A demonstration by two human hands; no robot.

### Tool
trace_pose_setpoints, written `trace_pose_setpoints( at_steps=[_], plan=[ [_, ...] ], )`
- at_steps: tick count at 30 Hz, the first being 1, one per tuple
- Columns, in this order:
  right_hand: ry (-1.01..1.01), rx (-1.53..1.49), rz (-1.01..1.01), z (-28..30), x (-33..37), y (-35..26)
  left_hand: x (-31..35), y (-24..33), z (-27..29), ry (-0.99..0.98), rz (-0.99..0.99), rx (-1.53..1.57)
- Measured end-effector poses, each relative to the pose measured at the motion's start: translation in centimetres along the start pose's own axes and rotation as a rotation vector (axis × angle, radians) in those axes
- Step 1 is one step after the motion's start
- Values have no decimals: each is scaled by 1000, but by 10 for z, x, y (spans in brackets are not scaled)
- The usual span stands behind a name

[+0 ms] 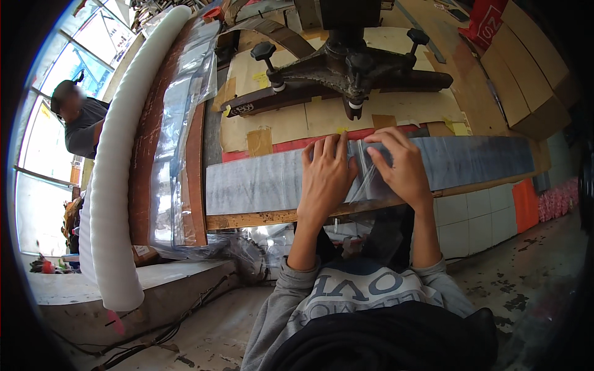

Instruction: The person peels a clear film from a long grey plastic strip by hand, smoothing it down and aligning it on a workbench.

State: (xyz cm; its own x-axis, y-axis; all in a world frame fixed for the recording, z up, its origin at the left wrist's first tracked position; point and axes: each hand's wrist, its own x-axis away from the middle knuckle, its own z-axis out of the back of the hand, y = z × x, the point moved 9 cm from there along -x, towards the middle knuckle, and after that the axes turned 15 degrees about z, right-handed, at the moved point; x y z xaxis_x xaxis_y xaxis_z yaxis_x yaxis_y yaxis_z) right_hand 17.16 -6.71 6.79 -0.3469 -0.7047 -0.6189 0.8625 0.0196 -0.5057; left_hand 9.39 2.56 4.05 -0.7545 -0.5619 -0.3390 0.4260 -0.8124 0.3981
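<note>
A long grey strip [253,184], dark and glossy toward its right end, runs along the near edge of the work table. My left hand [327,176] rests on it near the middle, palm down with the fingers stretched forward. Just to the right, my right hand [405,167] is over the same strip, its fingers curved and the thumb apart from the index finger. Creased clear plastic film [365,180] lies between the two hands. I see no object in the right hand's grasp. Both fingertip rows point toward a red strip [291,146] behind the grey one.
Beyond my hands a dark metal press head [352,71] with black knobs hangs over a pale board [297,117]. A white foam roll [114,204] and clear plastic sheets [176,154] lie left. Cardboard boxes [516,80] stand right. Another person [83,123] is at far left.
</note>
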Motion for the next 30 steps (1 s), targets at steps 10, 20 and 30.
trace_pose_setpoints(
  at_steps=[10,20,30],
  plan=[
    [-37,257,-2,-27,11,9,9,1,0,133,64,-22],
    [39,298,82,-25,12,6,13,9,3,184,-20,-64],
    [7,288,48,-26,11,5,2,16,3,128,-122,-243]
  ],
)
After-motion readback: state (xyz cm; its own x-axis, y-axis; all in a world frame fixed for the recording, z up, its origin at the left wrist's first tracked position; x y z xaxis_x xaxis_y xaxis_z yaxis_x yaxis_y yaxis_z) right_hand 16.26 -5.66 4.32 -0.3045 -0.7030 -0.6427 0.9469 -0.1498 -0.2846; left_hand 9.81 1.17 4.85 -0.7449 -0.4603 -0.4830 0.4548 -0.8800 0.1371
